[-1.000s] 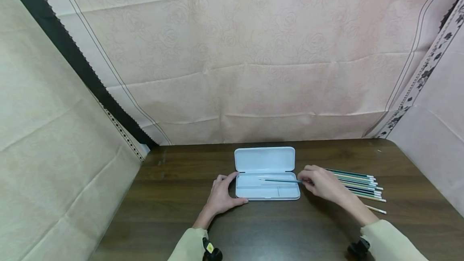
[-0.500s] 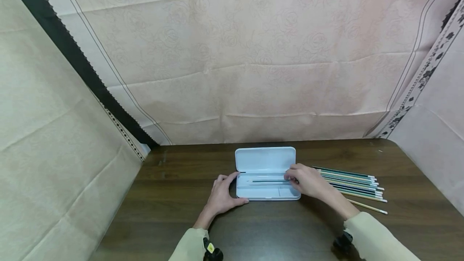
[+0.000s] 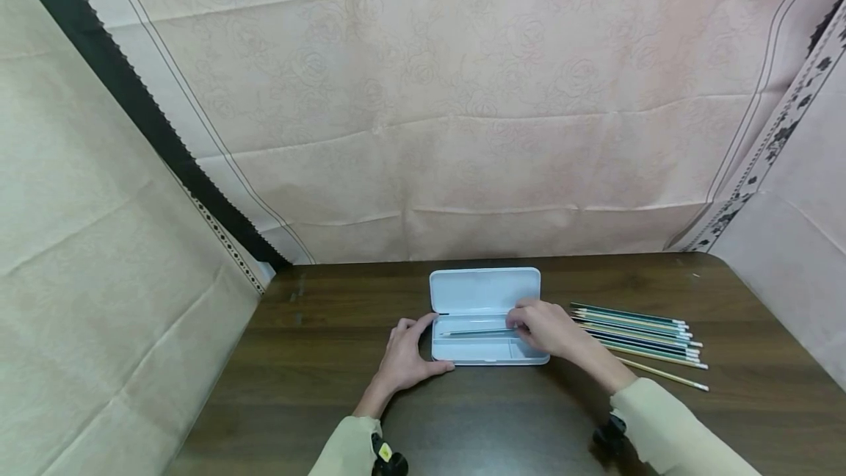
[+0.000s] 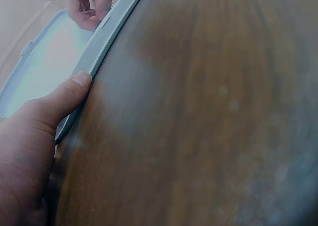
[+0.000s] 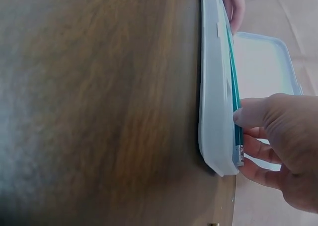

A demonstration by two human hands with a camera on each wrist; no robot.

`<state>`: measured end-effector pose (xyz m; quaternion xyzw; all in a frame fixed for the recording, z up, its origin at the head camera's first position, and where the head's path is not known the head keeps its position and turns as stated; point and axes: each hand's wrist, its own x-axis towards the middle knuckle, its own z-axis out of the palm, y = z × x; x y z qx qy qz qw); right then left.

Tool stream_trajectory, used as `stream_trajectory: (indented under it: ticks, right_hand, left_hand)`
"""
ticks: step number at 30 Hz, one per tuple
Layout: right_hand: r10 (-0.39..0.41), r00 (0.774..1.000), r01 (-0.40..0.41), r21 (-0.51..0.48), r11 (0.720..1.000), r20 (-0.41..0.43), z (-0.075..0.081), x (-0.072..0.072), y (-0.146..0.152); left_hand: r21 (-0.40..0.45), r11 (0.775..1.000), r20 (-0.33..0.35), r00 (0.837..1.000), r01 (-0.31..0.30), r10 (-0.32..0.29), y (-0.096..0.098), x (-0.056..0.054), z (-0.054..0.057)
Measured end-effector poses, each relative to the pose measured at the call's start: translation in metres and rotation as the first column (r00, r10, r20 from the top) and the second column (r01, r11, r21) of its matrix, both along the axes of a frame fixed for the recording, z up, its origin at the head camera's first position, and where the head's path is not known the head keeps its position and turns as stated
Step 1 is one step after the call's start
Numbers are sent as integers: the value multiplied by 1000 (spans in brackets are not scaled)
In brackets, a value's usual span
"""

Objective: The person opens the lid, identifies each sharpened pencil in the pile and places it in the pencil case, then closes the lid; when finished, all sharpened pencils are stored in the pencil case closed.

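A light blue pencil case (image 3: 465, 352) lies on the wooden table with its lid (image 3: 485, 291) swung back. My left hand (image 3: 406, 363) grips the case's left end, thumb (image 4: 74, 91) on the front edge and fingers behind. Over the right half of the tray, my right hand (image 3: 546, 327) pinches a green pencil (image 5: 233, 69) near its rear end. In the right wrist view the pencil runs lengthwise along the case, right at the rim. Its tip points left in the head view, and part of it is hidden behind the right fingers.
Several green, dark and pale pencils (image 3: 644, 336) lie in a row on the table (image 3: 317, 380) to the right of the case. One pale pencil (image 3: 667, 375) lies apart, nearer the front. A patterned cloth (image 3: 423, 109) hangs behind the table.
My right hand has moved left with the green pencil, from the case's right edge to above the tray. The left hand stays on the case.
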<state>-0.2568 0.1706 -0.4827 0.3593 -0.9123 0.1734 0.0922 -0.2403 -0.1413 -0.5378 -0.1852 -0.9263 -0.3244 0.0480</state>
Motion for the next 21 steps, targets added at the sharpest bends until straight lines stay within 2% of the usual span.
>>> stream_trajectory:
  ticks: [21]
  right_hand:
    - [87, 992, -86, -18, 996, 95, 2, -7, -6]
  left_hand:
    - [-3, 1000, 19, 1000, -6, 6, 1, 1, 2]
